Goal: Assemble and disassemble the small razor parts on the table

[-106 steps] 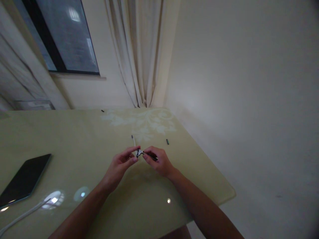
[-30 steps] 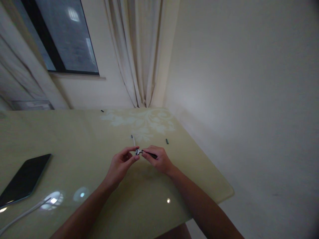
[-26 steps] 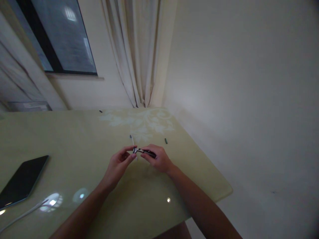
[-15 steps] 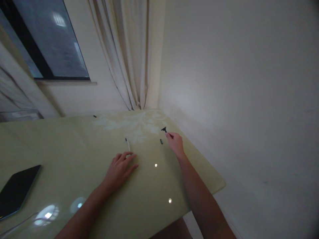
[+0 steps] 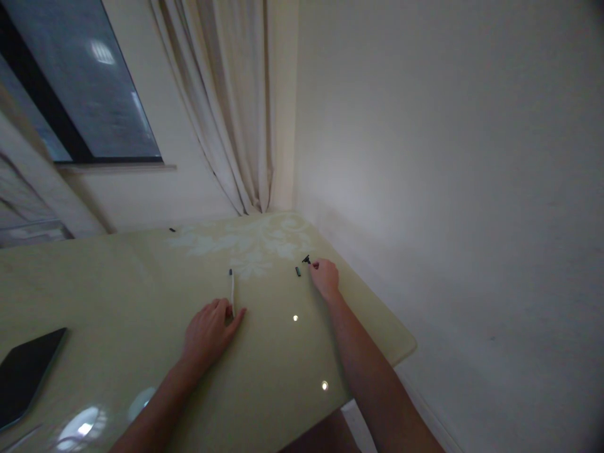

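Observation:
My right hand [image 5: 325, 277] is closed around the handle of a black razor [image 5: 306, 259], low over the table. Its T-shaped head sticks out to the left of my fingers, and most of the handle is hidden. Just left of it lies a small dark oblong piece [image 5: 297, 272], possibly a razor part or cover. My left hand [image 5: 208, 330] rests on the table with its thumb spread away from the fingers. Between them is the lower handle of a white toothbrush [image 5: 233, 289] with a dark head, its fingertips close to or touching it.
The pale yellow-green table [image 5: 264, 371] meets the wall [image 5: 425, 189] on the right. A black tablet [image 5: 31, 371] lies at the left. Another small dark piece [image 5: 172, 229] is near the far edge. Behind stand a curtain [image 5: 226, 107] and a window [image 5: 117, 94].
My right hand has lowered slightly with the razor. My left hand has drawn back and left; more of the toothbrush shows, and it points straighter away from me. The view has shifted slightly.

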The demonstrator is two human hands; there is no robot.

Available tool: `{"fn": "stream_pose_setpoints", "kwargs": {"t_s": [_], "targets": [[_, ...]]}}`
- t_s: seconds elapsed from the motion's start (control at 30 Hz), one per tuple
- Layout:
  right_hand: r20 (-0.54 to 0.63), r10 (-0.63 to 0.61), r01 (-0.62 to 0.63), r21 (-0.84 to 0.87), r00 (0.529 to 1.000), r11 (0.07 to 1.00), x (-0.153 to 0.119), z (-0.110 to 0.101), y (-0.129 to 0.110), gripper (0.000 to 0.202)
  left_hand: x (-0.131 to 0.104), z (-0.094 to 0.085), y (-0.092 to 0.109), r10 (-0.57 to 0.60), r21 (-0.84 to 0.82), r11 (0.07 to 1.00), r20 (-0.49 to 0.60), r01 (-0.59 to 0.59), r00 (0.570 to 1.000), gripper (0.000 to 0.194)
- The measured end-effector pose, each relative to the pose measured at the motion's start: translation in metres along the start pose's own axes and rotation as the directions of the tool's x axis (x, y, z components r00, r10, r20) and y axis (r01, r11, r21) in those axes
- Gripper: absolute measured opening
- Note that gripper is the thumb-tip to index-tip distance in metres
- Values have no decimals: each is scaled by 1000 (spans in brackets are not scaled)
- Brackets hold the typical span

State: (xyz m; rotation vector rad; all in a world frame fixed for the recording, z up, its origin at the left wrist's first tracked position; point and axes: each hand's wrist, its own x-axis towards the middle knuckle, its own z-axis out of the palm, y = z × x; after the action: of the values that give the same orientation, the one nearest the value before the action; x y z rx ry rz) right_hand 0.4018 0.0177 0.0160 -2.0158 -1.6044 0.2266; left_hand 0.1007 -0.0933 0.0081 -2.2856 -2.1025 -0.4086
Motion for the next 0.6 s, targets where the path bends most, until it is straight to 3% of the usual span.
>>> {"fn": "stream_pose_setpoints", "kwargs": {"t_s": [0.1, 0.2, 0.27, 0.33, 0.4, 0.47, 0.53, 0.6], "targets": [[22, 13, -12, -26, 1000, 1000, -1, -2, -1, 20, 2, 0, -1, -48, 50, 998, 31, 47, 998, 36], [-51, -13, 13, 5, 999, 1000, -4, -2, -9, 23, 4, 1, -4, -124, -21, 992, 25, 124, 992, 33], [-96, -96, 103, 80, 991, 991, -12, 2, -20, 26, 4, 1, -3, -148, -136, 980, -35, 142, 988, 33], [-44, -240, 244, 223, 970, 944, -23, 11, -35, 37, 5, 0, 5, -117, -259, 963, -139, 78, 983, 34], [72, -425, 348, 459, 902, 817, -36, 22, -51, 46, 8, 0, 20, -21, -339, 939, -227, -59, 974, 34], [120, -525, 298, 708, 843, 640, -46, 31, -62, 46, 13, 1, 39, 91, -375, 908, -262, -188, 961, 35], [134, -518, 161, 859, 845, 485, -48, 35, -67, 47, 22, 5, 59, 178, -412, 872, -237, -265, 955, 37], [120, -428, 68, 915, 896, 398, -41, 33, -63, 48, 35, 12, 74, 232, -446, 847, -177, -288, 956, 40]]}}
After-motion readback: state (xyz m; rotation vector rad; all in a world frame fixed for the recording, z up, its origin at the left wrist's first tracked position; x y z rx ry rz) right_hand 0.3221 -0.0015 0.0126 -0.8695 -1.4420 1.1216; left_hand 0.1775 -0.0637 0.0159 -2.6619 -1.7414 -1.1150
